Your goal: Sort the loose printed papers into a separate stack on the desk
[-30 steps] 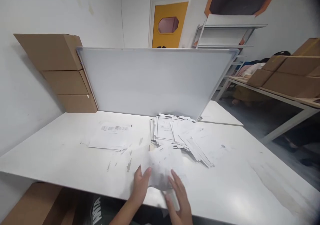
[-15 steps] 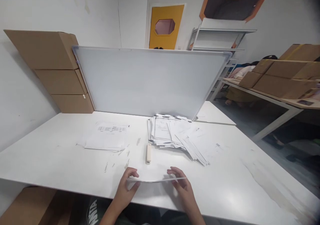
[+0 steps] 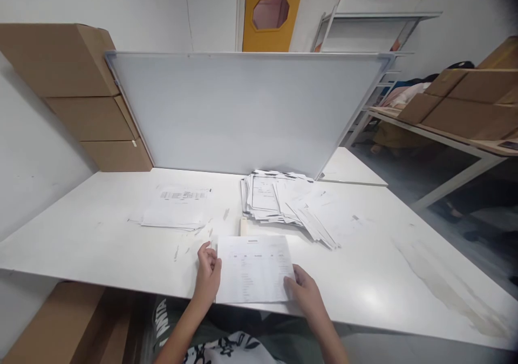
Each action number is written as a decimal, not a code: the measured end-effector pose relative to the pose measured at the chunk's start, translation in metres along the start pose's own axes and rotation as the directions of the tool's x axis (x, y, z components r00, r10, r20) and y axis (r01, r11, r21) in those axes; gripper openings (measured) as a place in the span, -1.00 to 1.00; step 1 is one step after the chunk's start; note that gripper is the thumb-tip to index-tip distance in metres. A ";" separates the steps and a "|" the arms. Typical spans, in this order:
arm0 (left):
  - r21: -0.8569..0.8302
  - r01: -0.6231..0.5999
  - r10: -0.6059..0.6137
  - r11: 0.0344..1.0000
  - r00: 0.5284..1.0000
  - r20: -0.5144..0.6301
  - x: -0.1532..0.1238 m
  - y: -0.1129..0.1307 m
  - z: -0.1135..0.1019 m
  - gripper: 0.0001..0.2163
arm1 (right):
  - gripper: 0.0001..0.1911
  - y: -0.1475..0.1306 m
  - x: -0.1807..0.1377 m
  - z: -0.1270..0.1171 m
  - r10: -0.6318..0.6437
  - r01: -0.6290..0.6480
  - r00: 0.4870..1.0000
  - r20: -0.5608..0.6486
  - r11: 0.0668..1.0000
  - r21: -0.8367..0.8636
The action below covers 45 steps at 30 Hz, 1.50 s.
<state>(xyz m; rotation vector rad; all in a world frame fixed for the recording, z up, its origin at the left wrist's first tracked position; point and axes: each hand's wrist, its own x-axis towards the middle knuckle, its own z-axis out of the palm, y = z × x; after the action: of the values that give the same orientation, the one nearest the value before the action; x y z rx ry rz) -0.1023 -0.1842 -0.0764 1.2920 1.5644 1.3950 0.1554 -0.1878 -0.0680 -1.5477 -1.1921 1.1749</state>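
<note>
Printed sheets of paper (image 3: 253,272) stand tilted up between my hands at the table's near edge, their printed side facing me. My right hand (image 3: 304,288) pinches the right edge, thumb on the front. At the left edge, my left hand (image 3: 208,269) has its fingers curled and its thumb against the paper. How many sheets there are I cannot tell. Behind their top edge a cream stapler (image 3: 243,226) shows only in part; the rest is hidden.
A messy pile of papers (image 3: 267,199) lies behind, some sliding rightward. A neater stack (image 3: 174,213) sits at the left. A whiteboard (image 3: 251,110) stands across the back, beside stacked cardboard boxes (image 3: 115,156). Another table (image 3: 445,137) with boxes is at the right.
The paper, seen edge-on and bowed before, is now tilted up with its printed face showing. It covers most of the stapler. The camera view has tipped downward.
</note>
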 end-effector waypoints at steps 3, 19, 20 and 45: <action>0.252 -0.114 0.113 0.961 0.993 0.018 -0.001 0.003 0.003 -0.54 | -0.67 0.002 -0.006 -0.006 0.080 -0.081 0.997 -0.024 0.995 -0.056; 0.616 -0.348 0.241 0.706 0.937 0.253 -0.003 0.004 0.005 -0.58 | -0.66 0.005 -0.029 -0.009 0.158 -0.157 0.987 0.007 0.973 0.171; 0.610 -0.340 0.232 0.716 0.940 0.252 -0.003 0.004 0.004 -0.59 | -0.66 0.004 -0.029 -0.009 0.161 -0.161 0.987 0.017 0.970 0.181; 0.619 -0.628 0.243 0.472 0.767 0.594 0.105 0.071 0.096 -0.64 | -0.72 -0.003 0.009 0.015 0.078 -0.060 0.992 -0.103 0.984 0.167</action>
<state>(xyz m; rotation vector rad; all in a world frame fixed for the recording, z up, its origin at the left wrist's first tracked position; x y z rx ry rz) -0.0264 -0.0587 -0.0144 2.5345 1.6175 0.4820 0.1414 -0.1776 -0.0694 -1.5186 -0.9530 1.1870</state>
